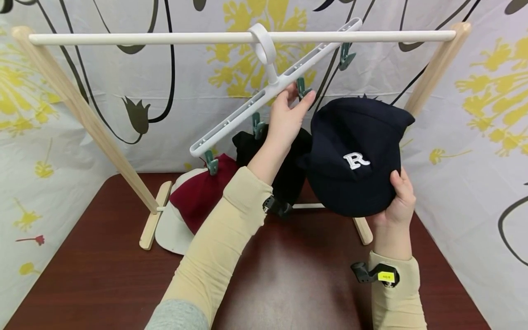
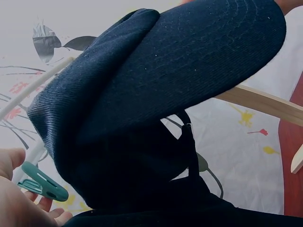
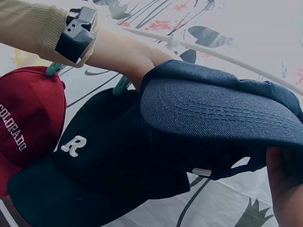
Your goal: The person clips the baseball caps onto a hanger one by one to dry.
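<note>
My right hand (image 1: 398,197) grips the side of a dark navy cap (image 1: 350,137) with a white R, thumb on its front. The cap hangs in the air right of my left hand (image 1: 286,114). My left thumb and fingers pinch a green clip (image 2: 45,182) on a white hanger (image 1: 243,112), which hangs slanted by its ring. A maroon cap (image 3: 35,113) lettered COLORADO hangs from the lowest clip. Beside it, a dark cap (image 3: 94,156) with a white R hangs from another clip (image 1: 257,126); my left forearm partly hides it in the head view.
A rack with a white rod (image 1: 144,38) and wooden legs (image 1: 88,114) stands on the dark red-brown table (image 1: 284,284). At the rack's left foot, a white brim (image 1: 171,233) shows beside the maroon cloth. The farthest green clip (image 1: 346,57) holds nothing. Patterned cloth hangs behind.
</note>
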The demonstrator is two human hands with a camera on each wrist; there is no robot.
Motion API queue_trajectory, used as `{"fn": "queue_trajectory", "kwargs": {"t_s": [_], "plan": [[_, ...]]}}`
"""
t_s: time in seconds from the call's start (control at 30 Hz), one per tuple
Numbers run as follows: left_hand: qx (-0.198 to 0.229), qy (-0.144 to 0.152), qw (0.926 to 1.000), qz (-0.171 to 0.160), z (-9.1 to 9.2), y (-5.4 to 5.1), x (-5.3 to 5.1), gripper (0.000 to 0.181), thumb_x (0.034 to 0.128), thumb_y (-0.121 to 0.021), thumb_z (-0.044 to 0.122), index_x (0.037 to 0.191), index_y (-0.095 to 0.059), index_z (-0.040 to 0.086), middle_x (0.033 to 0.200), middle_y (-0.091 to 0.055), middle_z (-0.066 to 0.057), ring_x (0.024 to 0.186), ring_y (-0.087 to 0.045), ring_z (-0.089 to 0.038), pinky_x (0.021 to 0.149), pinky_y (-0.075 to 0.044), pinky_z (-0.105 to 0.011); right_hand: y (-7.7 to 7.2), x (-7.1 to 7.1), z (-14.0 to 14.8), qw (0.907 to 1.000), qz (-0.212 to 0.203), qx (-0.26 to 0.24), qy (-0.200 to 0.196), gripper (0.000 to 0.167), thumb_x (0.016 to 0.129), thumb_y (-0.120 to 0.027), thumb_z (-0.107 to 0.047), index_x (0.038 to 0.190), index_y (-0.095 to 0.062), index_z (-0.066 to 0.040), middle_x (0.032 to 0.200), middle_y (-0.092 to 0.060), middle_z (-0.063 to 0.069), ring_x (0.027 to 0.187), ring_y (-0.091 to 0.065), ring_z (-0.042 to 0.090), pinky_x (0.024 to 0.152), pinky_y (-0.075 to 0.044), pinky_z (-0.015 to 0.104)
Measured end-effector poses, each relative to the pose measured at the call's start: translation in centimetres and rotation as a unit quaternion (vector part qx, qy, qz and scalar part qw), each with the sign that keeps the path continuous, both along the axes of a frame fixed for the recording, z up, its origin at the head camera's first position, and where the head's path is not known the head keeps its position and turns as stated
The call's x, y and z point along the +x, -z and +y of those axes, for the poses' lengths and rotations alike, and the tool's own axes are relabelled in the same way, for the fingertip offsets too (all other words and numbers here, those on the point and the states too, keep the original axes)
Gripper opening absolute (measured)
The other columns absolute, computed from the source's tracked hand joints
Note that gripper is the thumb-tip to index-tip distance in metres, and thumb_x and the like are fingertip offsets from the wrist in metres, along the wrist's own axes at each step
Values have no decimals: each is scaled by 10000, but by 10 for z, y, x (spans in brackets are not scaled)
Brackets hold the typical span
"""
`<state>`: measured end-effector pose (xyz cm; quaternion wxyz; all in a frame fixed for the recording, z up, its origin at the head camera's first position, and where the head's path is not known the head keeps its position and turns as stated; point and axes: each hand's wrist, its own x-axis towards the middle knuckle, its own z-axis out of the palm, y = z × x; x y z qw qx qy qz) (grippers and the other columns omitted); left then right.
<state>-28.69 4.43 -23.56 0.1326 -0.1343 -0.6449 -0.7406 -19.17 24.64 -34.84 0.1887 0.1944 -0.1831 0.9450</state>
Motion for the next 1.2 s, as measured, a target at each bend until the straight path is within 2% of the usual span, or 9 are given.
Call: {"fn": "queue_trajectory", "kwargs": {"t_s": [0.23, 0.4, 0.57, 0.9, 1.2], "plan": [[341, 157, 9991, 184, 3, 0, 1, 395, 918, -664, 171, 1236, -579, -47, 1077, -621, -92, 989, -570, -100, 842, -436, -152, 4, 2, 0, 9996, 140, -122, -220, 218, 862, -511, 111, 1070, -539, 170, 956, -641, 289, 823, -656, 369, 702, -548, 397], [397, 218, 9990, 32, 3, 1, 3, 456, 905, -681, 189, 1285, -550, -28, 1127, -597, -76, 1020, -555, -89, 854, -433, -147, 6, 3, 1, 9988, 278, -190, -366, 206, 876, -497, 109, 1068, -534, 173, 960, -635, 298, 828, -654, 382, 699, -550, 409], [343, 257, 9991, 51, 2, 4, 5, 514, 905, -682, 206, 1327, -511, -33, 1211, -575, -79, 1061, -540, -98, 866, -432, -160, 8, 6, 2, 9986, 256, -253, -379, 222, 868, -505, 113, 1079, -536, 175, 967, -635, 299, 834, -653, 387, 704, -551, 412], [274, 390, 9989, -8, -2, 7, 10, 479, 904, -685, 226, 1316, -561, 17, 1144, -594, -3, 1018, -552, -77, 842, -455, -185, 14, 11, 3, 9989, 216, -185, -375, 247, 889, -479, 99, 1118, -538, 172, 1003, -634, 293, 867, -650, 379, 743, -541, 405], [117, 367, 9991, 153, -4, 11, 10, 438, 886, -708, 191, 1259, -604, -12, 1127, -619, -40, 977, -585, -97, 831, -467, -187, 17, 11, 1, 9992, 324, -119, -193, 280, 857, -517, 93, 1126, -533, 170, 999, -633, 285, 860, -649, 372, 742, -541, 391]]}}
